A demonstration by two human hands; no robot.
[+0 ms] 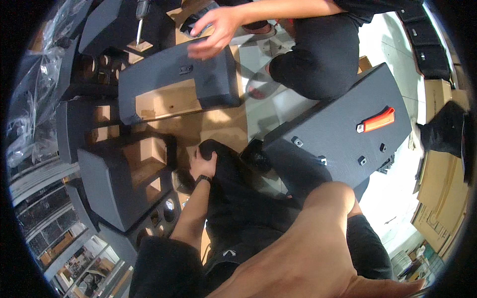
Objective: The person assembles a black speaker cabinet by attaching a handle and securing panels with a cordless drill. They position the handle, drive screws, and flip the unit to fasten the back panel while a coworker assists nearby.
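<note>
My left hand [202, 164] lies over my bent knee in black trousers, fingers spread, holding nothing; a dark band circles its wrist. My right arm is folded up toward the camera, and the hand [318, 278] looms large at the lower edge, its fingers mostly cut off. To the right of my knees lies a black box [338, 134], probably a speaker cabinet, with several small square fittings. An orange utility knife [376, 120] rests on it. Left of my left hand, another black cabinet [107, 184] shows bare wood inside its cut-outs.
Across from me a co-worker's hand [216, 32] hovers over a black cabinet [213, 79] with a rectangular opening. A power screwdriver [142, 12] with a long bit points down at the upper left. Clear plastic film [35, 99] lines the left; cardboard [439, 184] stands at right.
</note>
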